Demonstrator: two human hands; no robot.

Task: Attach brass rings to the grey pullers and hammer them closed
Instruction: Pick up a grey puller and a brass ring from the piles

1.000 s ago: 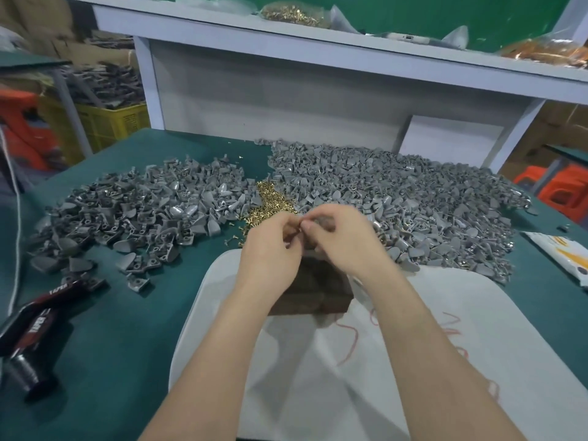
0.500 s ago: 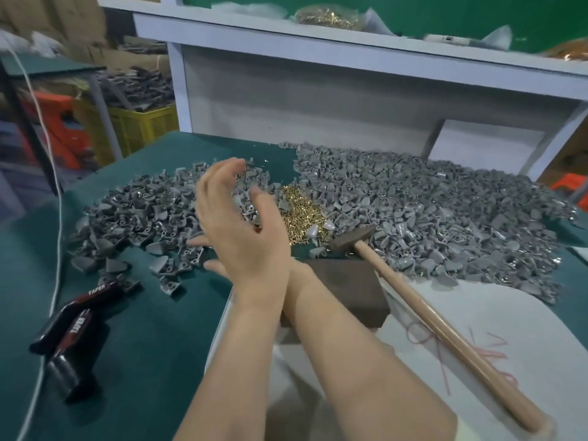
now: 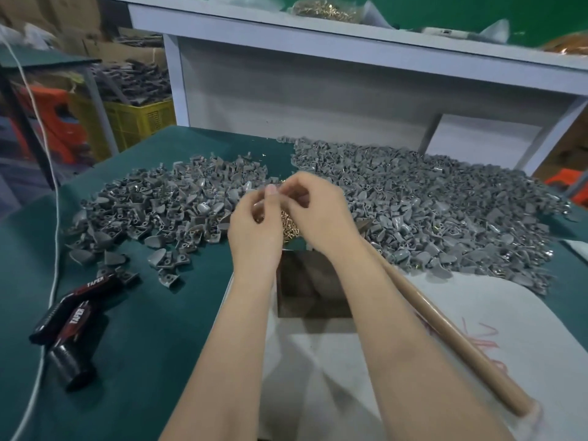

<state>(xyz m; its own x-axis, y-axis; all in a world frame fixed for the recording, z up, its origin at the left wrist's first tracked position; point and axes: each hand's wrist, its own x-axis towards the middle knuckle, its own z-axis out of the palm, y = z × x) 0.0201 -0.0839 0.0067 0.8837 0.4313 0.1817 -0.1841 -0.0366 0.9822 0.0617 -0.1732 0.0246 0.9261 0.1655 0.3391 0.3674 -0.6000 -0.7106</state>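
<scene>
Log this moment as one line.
stage: hand assembly | left hand: pinches small part | right hand: pinches same part | hammer: lies unheld on white mat | brass rings: pile beneath hands

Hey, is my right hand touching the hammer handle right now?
Apart. The head view shows the right hand up at the left hand, fingertips together, while the hammer handle lies on the white mat below the forearm.

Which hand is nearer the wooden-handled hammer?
Right. The right hand hovers just left of the head of the hammer, forearm crossing its handle; the left hand is farther left, beside the right.
</scene>
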